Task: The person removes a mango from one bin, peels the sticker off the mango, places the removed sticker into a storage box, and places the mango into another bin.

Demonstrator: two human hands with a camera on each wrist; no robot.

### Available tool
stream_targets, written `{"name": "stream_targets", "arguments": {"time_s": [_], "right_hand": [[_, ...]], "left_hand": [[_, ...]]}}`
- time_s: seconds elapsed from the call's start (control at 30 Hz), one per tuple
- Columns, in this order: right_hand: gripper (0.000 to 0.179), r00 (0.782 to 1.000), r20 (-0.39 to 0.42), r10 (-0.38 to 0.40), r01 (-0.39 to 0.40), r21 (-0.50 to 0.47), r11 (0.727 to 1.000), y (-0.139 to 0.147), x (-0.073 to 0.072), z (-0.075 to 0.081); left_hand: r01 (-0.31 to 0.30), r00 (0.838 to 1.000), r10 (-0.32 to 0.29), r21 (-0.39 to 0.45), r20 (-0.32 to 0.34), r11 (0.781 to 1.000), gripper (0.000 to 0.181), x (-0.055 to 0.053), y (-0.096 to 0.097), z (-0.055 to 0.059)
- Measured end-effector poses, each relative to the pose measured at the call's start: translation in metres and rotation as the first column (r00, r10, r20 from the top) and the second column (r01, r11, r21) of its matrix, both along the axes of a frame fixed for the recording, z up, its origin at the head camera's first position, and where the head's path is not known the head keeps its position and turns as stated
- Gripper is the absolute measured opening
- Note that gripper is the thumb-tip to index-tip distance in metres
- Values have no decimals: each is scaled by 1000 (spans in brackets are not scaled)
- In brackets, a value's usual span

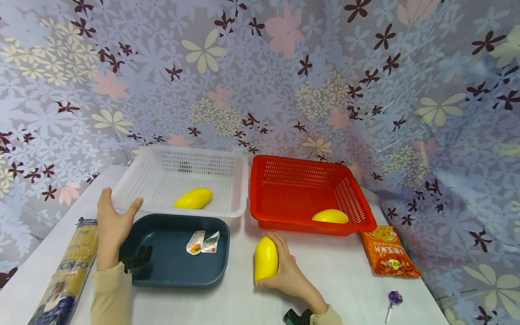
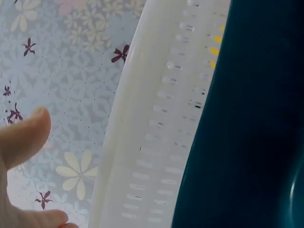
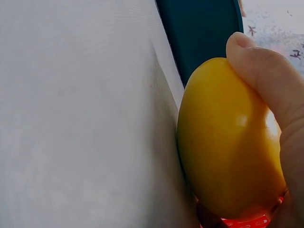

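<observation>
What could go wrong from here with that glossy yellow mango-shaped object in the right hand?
The glossy yellow mango-shaped object might slip, since its surface looks smooth. If the right hand moves it forward, it could knock the slotted red plastic basket just ahead. The left hand, close to the dark blue rectangular tray, might bump it.

Plain white tabletop (image 1: 243, 298) here. There's a dark blue tray (image 1: 174, 273) on it, a white plastic basket (image 1: 195, 156) just behind that tray, and a red plastic basket (image 1: 292, 225) behind it and off to the right. A long pasta pack (image 1: 69, 271) lies left of the tray. Way right of it: an orange snack bag (image 1: 388, 253), plus a purple lollipop (image 1: 394, 297) nearer the front. The yellow fruit (image 1: 266, 258) right of the tray? Can't tell if it's touching down.
</observation>
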State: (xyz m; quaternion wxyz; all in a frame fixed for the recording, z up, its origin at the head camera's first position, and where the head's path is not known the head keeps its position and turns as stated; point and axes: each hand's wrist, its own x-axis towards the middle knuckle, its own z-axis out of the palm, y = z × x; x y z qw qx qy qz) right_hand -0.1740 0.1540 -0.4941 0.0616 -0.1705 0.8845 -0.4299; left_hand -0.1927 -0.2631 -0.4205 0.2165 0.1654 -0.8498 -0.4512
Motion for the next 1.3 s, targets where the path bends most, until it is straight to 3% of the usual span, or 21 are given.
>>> {"name": "stream_targets", "arguments": {"time_s": [0.1,0.3,0.53,0.73,0.87,1.0,1.17,1.3], "right_hand": [[122,1000,9,18,-17,-40,999,0,1,0],[121,999,5,41,-41,-58,997,-1,0,3],[117,988,67,139,-138,-13,990,-7,7,21],[113,977,12,212,-211,-78,974,-20,2,63],[112,968,-74,241,-249,-121,961,-30,-16,91],[111,969,-127,214,-231,-144,962,-42,-47,112],[104,982,-71,175,-184,-158,970,-61,-90,125],[103,990,7,141,-138,-156,978,-78,-115,128]], "left_hand": [[72,996,-73,9,48,997,95,-1,-4,-1],[189,974,-188,8,130,982,103,-4,-2,-1],[193,968,-188,-13,164,981,102,-5,0,-1],[204,967,-202,-1,154,979,102,-5,-1,-1],[195,965,-194,9,176,981,101,-4,-1,0],[179,966,-176,1,188,984,99,-3,-1,0],[181,970,-177,-14,170,983,95,-5,-2,-1],[192,968,-186,-18,169,981,93,-7,-2,-2]]}}
